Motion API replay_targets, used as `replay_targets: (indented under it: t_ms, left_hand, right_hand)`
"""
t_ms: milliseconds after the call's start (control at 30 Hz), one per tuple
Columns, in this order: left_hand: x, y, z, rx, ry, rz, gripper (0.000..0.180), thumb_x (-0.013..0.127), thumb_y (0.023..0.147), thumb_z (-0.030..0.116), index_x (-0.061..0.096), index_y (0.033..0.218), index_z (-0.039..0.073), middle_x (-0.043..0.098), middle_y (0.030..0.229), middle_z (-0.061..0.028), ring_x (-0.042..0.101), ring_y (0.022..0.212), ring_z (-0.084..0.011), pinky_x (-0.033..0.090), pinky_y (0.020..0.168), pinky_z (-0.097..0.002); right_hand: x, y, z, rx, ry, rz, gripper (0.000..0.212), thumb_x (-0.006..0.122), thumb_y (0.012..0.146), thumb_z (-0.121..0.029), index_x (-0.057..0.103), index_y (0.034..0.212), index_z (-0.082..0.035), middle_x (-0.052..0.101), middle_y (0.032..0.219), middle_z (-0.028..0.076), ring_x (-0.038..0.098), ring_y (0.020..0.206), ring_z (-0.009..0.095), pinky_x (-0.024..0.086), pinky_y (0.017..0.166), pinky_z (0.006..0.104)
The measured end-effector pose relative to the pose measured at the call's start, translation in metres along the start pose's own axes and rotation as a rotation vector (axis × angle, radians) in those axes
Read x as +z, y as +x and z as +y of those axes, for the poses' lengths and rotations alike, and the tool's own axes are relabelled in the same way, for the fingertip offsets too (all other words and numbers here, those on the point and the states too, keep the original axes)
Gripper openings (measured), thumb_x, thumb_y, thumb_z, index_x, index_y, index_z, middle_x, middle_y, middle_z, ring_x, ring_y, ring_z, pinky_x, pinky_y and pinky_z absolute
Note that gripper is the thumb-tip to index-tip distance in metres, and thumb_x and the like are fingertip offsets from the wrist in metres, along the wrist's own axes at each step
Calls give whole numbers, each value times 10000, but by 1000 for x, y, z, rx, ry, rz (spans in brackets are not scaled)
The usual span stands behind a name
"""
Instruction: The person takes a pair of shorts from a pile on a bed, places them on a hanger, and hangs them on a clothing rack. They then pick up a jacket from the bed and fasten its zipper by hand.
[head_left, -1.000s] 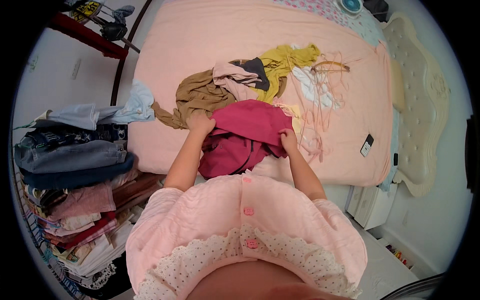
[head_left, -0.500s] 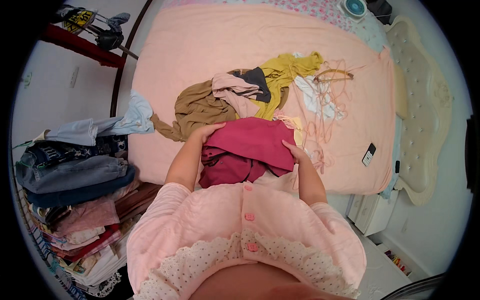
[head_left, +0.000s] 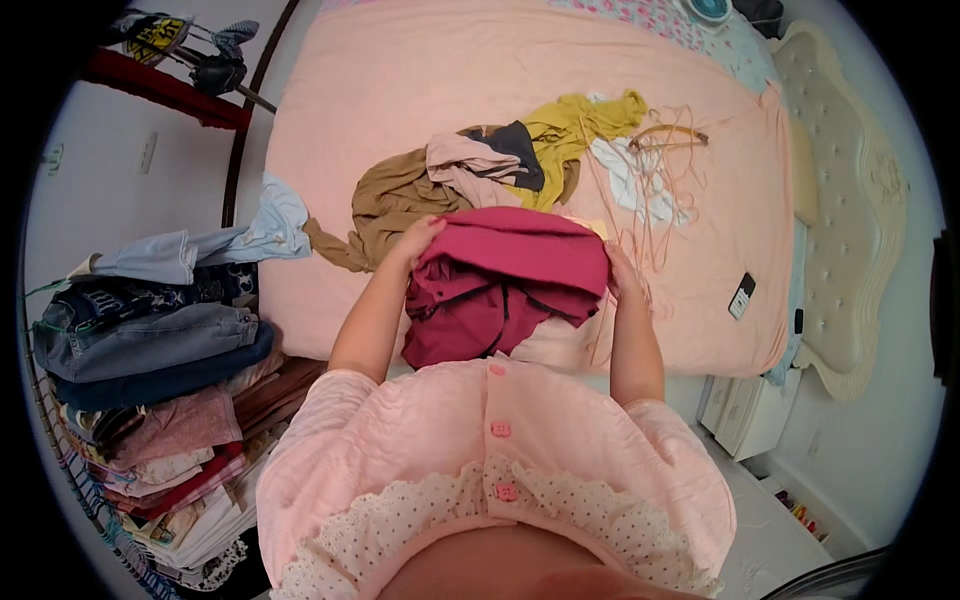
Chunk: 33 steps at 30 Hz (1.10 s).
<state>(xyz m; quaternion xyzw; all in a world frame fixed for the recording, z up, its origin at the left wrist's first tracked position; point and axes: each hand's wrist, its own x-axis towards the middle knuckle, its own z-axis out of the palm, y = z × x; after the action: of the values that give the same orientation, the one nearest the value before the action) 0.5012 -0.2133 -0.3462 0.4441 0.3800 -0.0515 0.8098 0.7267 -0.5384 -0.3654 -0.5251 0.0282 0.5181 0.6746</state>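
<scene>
A magenta garment [head_left: 515,262] with dark trim and small dark fastenings lies bunched at the bed's near edge, in front of my body. Its upper part is folded over into a thick roll. My left hand [head_left: 424,238] grips the roll's left end, and my right hand [head_left: 624,274] holds its right end, with some fingers hidden behind the cloth. Just beyond lie a brown garment [head_left: 395,205], a pale pink and dark grey garment [head_left: 470,165] and a mustard-yellow garment [head_left: 570,135], heaped together.
Thin pink hangers [head_left: 665,225] lie tangled over a white cloth [head_left: 632,185], near a brown curved hanger [head_left: 670,132]. A phone [head_left: 741,296] rests to the right on the peach bedspread [head_left: 420,70]. At left stands a rack of hanging clothes [head_left: 160,350]; a padded headboard [head_left: 835,220] is at right.
Both hands have lifted the magenta garment's upper part slightly and rolled it over. My right hand has moved outward and a little farther away; the cloth between the hands is now stretched wider.
</scene>
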Motion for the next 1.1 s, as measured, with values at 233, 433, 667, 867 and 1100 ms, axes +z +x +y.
replay_targets:
  t_ms: [233,433,667,867,1100]
  left_hand:
    - [-25,-6,-8,-79,-506,152,470,455,811,427,461,1100,56,544,1040,-104,515,956,-261,394,851,-398]
    - [-33,-13,-25,-174,-290,287,624,448,720,619,404,1173,193,449,1163,-84,424,1051,-222,319,870,-409]
    - [7,-11,-41,-98,-160,558,490,574,711,410,427,1119,180,510,955,-26,473,869,-167,355,826,-411]
    - [8,-21,-32,28,-364,459,150,442,733,147,492,869,107,538,798,-16,524,709,-143,440,590,-274]
    - [8,-28,-38,129,-313,468,174,453,779,212,506,931,146,562,829,7,536,747,-132,449,598,-294]
  right_hand:
    - [3,-13,51,179,-425,114,791,649,703,-240,149,1284,-47,516,1006,100,535,805,185,449,650,307]
    - [-25,19,88,223,-377,256,243,573,759,-197,516,959,-71,550,679,34,518,513,139,417,441,221]
    - [-8,11,96,234,8,471,186,471,776,-247,531,887,-110,583,745,25,548,613,162,450,560,265]
    - [7,-33,82,47,542,340,318,456,778,-257,469,1047,-88,560,972,64,530,893,196,426,774,349]
    - [-16,-43,92,64,365,386,310,469,809,-274,460,1072,-108,557,987,55,531,901,198,432,786,332]
